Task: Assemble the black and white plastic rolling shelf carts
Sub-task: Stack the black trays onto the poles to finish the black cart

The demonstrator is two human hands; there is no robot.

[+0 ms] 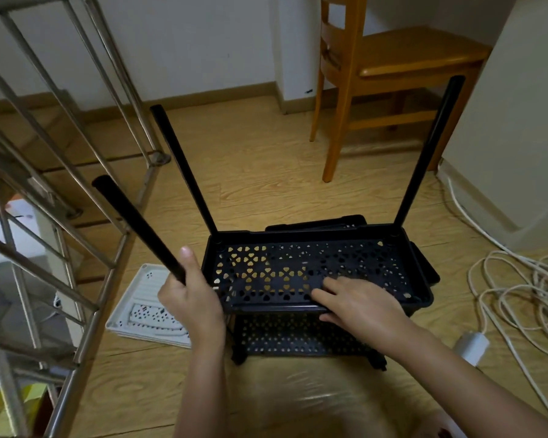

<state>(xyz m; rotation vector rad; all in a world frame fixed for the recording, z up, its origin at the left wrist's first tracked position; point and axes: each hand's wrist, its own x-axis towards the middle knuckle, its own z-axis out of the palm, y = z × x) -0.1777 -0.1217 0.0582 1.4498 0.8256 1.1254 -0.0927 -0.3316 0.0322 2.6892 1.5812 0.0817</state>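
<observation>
Spreading under everything is a wood-grain floor [266,172], with a steel stair railing [45,128] at the left and a wooden chair [393,58] at the back. The black shelf cart [345,257] stands on the floor at centre, its perforated upper shelf above a lower shelf [298,336]. Stacked white shelf trays [140,298] lie just left of it, and a loose white cable [519,289] lies to the right. Two black poles rise from the upper shelf's far corners, left [184,172] and right [431,147]. The left hand [193,298] grips a third pole [136,226] near its lower end, beside the near-left corner. The right hand [361,305] rests on the near rim, fingers straight.
</observation>
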